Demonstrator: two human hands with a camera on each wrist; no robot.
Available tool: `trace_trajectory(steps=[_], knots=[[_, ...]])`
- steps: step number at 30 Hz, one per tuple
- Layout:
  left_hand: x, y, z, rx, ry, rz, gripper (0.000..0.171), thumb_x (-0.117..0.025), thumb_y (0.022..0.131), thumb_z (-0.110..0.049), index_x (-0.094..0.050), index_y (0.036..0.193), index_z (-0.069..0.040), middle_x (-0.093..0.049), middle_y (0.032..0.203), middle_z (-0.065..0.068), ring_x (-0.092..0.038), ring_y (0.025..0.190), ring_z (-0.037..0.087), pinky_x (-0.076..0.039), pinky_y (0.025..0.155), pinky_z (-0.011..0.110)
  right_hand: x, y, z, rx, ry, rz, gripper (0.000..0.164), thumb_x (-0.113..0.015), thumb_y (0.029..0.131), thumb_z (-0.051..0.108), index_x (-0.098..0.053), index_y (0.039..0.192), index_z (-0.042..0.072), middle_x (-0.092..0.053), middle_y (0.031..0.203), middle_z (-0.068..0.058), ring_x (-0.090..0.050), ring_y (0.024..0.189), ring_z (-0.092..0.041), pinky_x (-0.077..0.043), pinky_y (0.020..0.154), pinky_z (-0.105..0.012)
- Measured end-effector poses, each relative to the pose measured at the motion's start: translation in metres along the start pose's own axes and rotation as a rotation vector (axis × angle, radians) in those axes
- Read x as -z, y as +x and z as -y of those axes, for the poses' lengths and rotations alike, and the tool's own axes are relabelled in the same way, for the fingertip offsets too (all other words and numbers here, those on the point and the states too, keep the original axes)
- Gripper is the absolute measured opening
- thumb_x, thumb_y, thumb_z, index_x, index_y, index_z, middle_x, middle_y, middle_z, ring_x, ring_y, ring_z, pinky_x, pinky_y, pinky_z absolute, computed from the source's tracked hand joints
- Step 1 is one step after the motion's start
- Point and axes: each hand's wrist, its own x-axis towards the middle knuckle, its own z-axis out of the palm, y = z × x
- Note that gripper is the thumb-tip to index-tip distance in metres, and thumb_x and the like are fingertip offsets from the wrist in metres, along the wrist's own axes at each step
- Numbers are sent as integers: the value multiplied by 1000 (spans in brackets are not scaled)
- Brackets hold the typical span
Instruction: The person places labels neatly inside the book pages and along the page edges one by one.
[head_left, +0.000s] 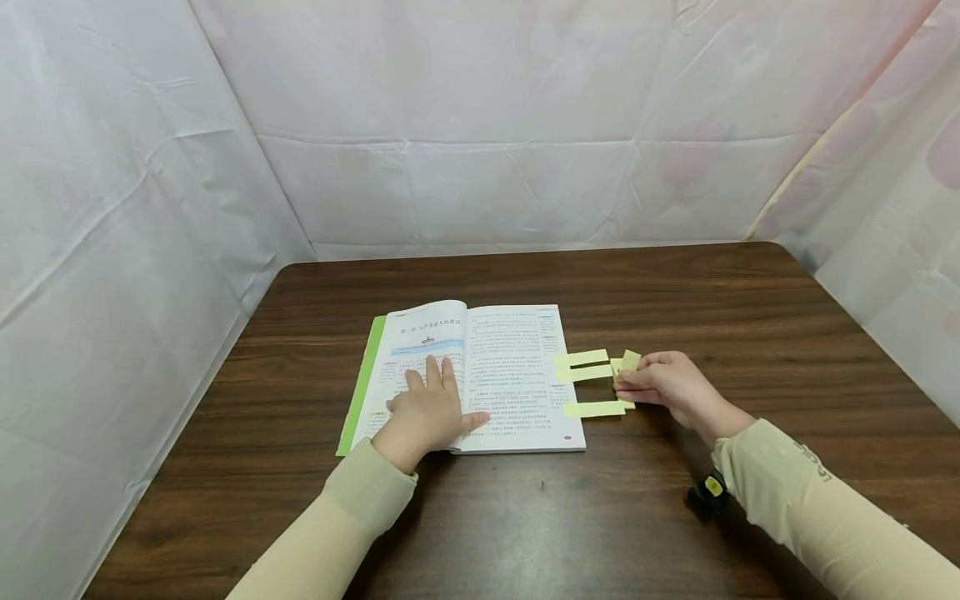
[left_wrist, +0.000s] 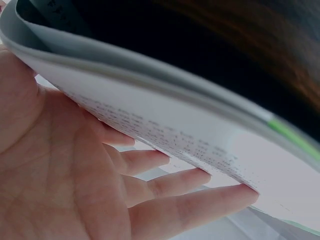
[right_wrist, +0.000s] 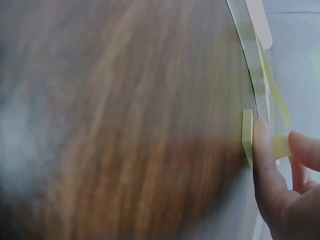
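Note:
An open book (head_left: 510,358) with a green cover edge lies on the brown table (head_left: 675,283). My left hand (head_left: 427,408) rests flat on its left page with straight fingers; the left wrist view shows those fingers (left_wrist: 165,200) against the printed page (left_wrist: 200,145). Three yellow sticky strips (head_left: 585,375) stick out from the book's right edge. Just right of them my right hand (head_left: 663,383) pinches a small yellow sticky-note pad (head_left: 626,364), with one strip lifted. In the right wrist view the pad (right_wrist: 247,136) sits on the table under my thumb (right_wrist: 265,160).
White sheeting (head_left: 487,125) walls the table at the back and both sides. A small black and yellow object (head_left: 708,490) lies by my right sleeve. Bare tabletop stretches behind the book and along the front edge.

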Motion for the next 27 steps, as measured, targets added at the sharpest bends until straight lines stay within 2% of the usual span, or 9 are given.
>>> trace_trajectory(steps=[6,9,11,14,16,23,27], knots=[[-1,0,0,3,4,-1,103,-49,91,-70,-19,156,3,-21,161,26,-31,140,53,-46,86,72,3,2,-3,17,26,21,12,-58,95,-2,-59,84,-2,-74,88,-5,-73,83,-12,-59,79,-29],[-1,1,0,2,4,0,103,-49,91,-71,-19,156,3,-21,161,26,-31,140,53,-46,87,71,4,1,-4,27,37,29,6,-58,95,-2,-61,95,-8,-74,87,-5,-73,83,-12,-59,80,-29],[-1,0,0,2,2,1,103,-49,90,-71,-19,156,3,-21,161,26,-31,140,53,-46,87,71,4,1,-4,26,45,34,17,-58,96,-2,-58,108,-15,-74,88,-6,-73,83,-12,-59,80,-29],[-1,0,1,2,-3,1,103,-50,90,-70,-19,156,3,-21,161,26,-31,140,53,-46,87,71,5,0,-4,19,60,43,39,-57,96,-2,-45,127,-22,-74,90,-7,-73,85,-12,-58,82,-29],[-1,0,1,3,-3,3,103,-49,90,-71,-19,156,3,-21,161,26,-31,140,53,-46,87,72,5,0,-4,14,70,47,47,-56,96,-2,-36,133,-24,-74,92,-7,-73,86,-13,-58,83,-29],[0,0,0,7,-5,9,103,-49,90,-71,-18,156,3,-20,162,26,-29,141,53,-45,88,72,3,-1,-3,-6,109,48,65,-59,95,-3,-19,142,-24,-72,95,-7,-72,88,-14,-58,85,-31],[0,0,0,6,-3,10,103,-49,91,-70,-18,156,3,-20,162,26,-29,141,53,-45,88,72,3,-2,-2,-26,110,38,64,-60,94,-4,-24,143,-22,-70,98,-7,-72,89,-14,-58,85,-31]])
